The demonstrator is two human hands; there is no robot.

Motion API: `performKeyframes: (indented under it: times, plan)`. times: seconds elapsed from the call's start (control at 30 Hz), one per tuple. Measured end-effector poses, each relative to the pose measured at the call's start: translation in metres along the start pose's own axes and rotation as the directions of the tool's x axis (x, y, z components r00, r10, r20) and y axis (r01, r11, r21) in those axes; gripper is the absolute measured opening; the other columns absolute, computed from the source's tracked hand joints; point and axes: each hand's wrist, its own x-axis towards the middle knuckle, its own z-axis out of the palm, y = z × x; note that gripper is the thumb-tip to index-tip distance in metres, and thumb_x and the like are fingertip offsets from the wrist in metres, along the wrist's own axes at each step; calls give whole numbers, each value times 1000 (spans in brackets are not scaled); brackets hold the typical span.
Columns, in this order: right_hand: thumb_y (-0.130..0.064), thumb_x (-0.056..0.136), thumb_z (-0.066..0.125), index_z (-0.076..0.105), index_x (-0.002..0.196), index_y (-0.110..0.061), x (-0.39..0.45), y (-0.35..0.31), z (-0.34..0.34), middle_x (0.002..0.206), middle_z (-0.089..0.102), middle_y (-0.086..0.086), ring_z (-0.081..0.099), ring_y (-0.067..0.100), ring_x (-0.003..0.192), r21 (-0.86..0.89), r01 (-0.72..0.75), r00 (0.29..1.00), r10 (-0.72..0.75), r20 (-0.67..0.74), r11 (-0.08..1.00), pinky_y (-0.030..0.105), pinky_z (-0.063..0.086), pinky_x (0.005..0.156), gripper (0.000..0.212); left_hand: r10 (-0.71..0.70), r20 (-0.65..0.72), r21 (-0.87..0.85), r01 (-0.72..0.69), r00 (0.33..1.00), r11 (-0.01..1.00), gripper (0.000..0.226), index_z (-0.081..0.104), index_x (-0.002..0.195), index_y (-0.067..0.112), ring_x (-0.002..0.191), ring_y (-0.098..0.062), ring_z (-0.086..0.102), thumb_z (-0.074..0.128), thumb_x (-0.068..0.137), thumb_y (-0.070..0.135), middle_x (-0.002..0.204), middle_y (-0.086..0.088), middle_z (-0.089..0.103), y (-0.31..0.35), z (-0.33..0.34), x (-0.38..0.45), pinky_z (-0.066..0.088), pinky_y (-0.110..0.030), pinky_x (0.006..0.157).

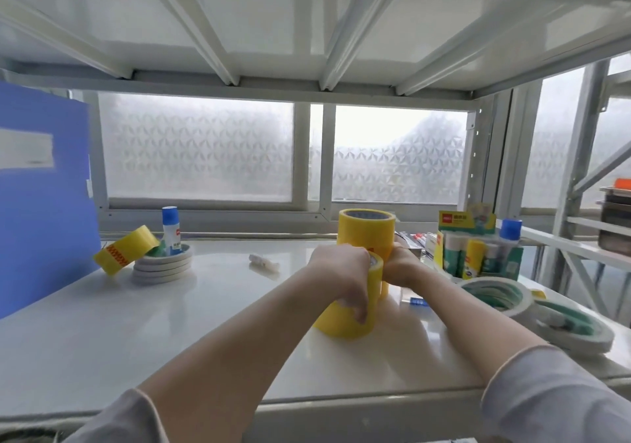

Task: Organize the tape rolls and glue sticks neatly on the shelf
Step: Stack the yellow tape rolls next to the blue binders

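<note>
On the white shelf (170, 323), my left hand (341, 272) grips a stack of yellow tape rolls (345, 319) from above and the front. Behind it stands a taller yellow tape stack (365, 231), and my right hand (401, 267) holds its lower part. At the left, a yellow tape roll (124, 250) leans on a pile of white tape rolls (162, 267). A blue-capped glue stick (170, 229) stands inside that pile. A small white glue stick (263, 262) lies in the middle.
A blue folder (41, 197) stands at the left. At the right are a display box of glue sticks (478, 251), a blue-capped glue stick (510, 231) and white-and-green tape rolls (495, 296). A frosted window is behind; the upper shelf hangs close overhead.
</note>
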Motion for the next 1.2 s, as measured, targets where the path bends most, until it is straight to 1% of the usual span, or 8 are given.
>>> performKeyframes:
  times: [0.1,0.17,0.3,0.4,0.53,0.8,0.93,1.2]
  plan:
    - [-19,95,51,45,73,-26,-6,-12,-6,74,45,-11,43,9,81,-109,-22,985,40,169,994,2,34,64,24,7,-28,13,-6,1000,1000,45,42,61,18,48,-12,47,83,63,39,57,5,48,2,0,-1,34,-17,44]
    - [-17,96,50,54,90,-18,-6,-12,-9,79,47,-6,45,13,85,-178,-59,979,91,181,982,8,36,71,7,27,-45,32,-25,999,999,45,42,65,18,64,-17,54,82,65,38,63,4,48,3,1,-3,34,-20,47]
    - [-15,78,73,59,121,-13,-6,-26,-29,117,61,6,54,24,113,-417,-46,968,143,205,908,32,44,97,46,89,-134,-40,-95,987,995,48,56,107,21,103,-20,58,77,70,43,106,1,60,-6,0,-13,43,-26,69]
    - [-16,82,68,54,128,-7,-15,-69,-60,133,54,11,53,23,113,-597,-113,965,230,123,794,30,43,91,49,50,-284,-192,-108,957,975,65,53,123,23,113,-17,55,71,70,55,124,4,57,-42,-18,-31,46,-29,87]
    - [-23,92,56,46,136,-2,-20,-148,-86,141,45,13,46,26,127,-648,-107,994,67,-86,754,31,38,100,49,-154,-260,-291,75,953,954,72,50,130,20,122,-16,50,68,72,58,134,1,54,-126,-40,-54,41,-31,100]
    - [-21,79,62,60,115,-6,49,-223,28,106,60,9,60,30,98,-612,-4,996,-50,-72,791,34,52,84,39,-481,-92,-196,458,872,867,78,33,142,21,127,-23,43,65,78,53,143,-5,42,-264,-24,-85,38,-31,97]
    - [-20,86,50,40,139,-7,89,-209,101,143,42,16,39,38,131,-597,-156,988,120,-100,787,47,39,104,56,-530,-132,-169,508,837,844,90,18,149,19,135,-29,31,60,80,58,150,-11,29,-303,-3,-76,33,-37,105]
    - [-29,89,46,7,149,-1,197,-149,141,157,4,21,4,43,144,-584,-445,868,486,-97,679,63,11,112,77,-579,-148,-211,547,802,810,113,7,150,20,140,-29,22,60,67,74,154,-9,20,-354,25,-42,30,-42,109]
